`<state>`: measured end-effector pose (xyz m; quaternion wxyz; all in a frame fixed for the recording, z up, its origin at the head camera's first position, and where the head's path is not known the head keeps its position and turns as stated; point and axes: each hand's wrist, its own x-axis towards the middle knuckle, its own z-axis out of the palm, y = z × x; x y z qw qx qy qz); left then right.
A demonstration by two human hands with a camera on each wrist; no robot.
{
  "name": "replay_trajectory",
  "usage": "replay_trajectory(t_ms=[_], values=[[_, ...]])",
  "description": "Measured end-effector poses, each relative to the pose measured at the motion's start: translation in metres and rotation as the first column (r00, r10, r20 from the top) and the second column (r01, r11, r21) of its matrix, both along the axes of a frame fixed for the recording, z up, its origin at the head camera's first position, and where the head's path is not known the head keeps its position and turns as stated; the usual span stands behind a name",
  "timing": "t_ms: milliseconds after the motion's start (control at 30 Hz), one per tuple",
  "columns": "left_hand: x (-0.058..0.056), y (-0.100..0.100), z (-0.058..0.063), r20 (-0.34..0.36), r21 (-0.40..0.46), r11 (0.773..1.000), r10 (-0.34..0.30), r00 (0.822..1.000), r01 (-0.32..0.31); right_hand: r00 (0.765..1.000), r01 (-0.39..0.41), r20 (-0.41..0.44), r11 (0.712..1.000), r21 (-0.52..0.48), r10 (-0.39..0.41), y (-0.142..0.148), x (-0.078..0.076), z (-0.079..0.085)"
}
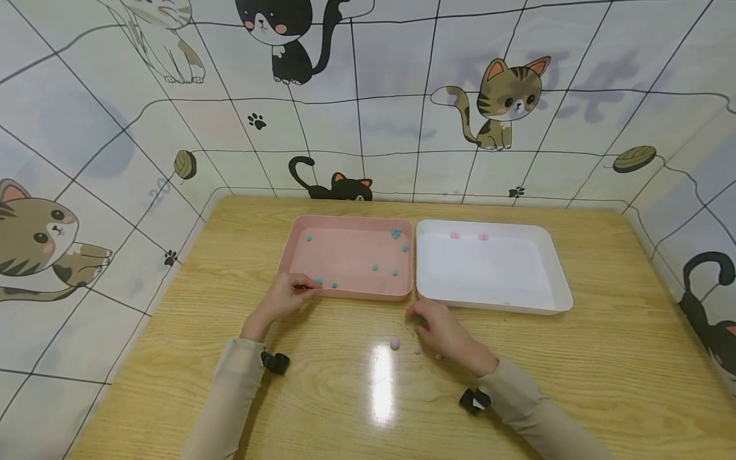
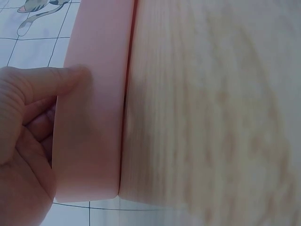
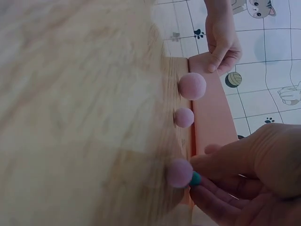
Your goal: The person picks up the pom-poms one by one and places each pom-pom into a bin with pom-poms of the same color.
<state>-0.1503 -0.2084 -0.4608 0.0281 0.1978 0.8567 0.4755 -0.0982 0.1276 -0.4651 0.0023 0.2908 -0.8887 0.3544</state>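
Observation:
My left hand grips the front wall of the pink tray near its left corner; in the left wrist view the thumb presses the outer side, with the fingers behind the wall. Several small teal balls lie scattered inside that tray, plus a teal cluster at the back right. Over the table by the gap between the trays, my right hand pinches a small teal ball between thumb and fingertips. On the wood near it lie three pink balls, the largest-looking pink ball farthest left.
A white tray stands close beside the pink one, with two pink clumps near its back wall. Both trays rest on a wooden table. A cat-patterned sheet surrounds the table's back and sides.

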Motion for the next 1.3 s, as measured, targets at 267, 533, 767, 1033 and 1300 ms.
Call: replay_trajectory(t_ms=[267, 533, 767, 1033, 1300], values=[[0.001, 0.002, 0.003, -0.012, -0.042, 0.999, 0.026, 1.000, -0.026, 0.999, -0.040, 0.033, 0.999, -0.010, 0.040, -0.002, -0.002, -0.001], [0.000, 0.001, 0.001, -0.025, -0.051, 0.998, 0.028, 0.999, -0.029, 0.995, -0.091, 0.042, 0.995, -0.029, 0.092, -0.002, -0.003, -0.002], [0.001, 0.001, 0.004, -0.036, -0.054, 0.998, 0.019, 0.999, -0.021, 0.994, -0.085, 0.063, 0.989, -0.118, 0.093, -0.003, -0.002, 0.005], [0.001, 0.001, 0.004, -0.039, -0.047, 0.999, 0.019, 0.999, -0.021, 0.993, -0.116, 0.004, 0.965, -0.233, 0.120, -0.011, -0.011, 0.025], [-0.001, -0.001, 0.000, -0.045, -0.047, 0.999, 0.012, 0.999, -0.014, 0.997, -0.064, 0.030, 0.956, -0.287, 0.076, -0.024, -0.028, 0.041]])
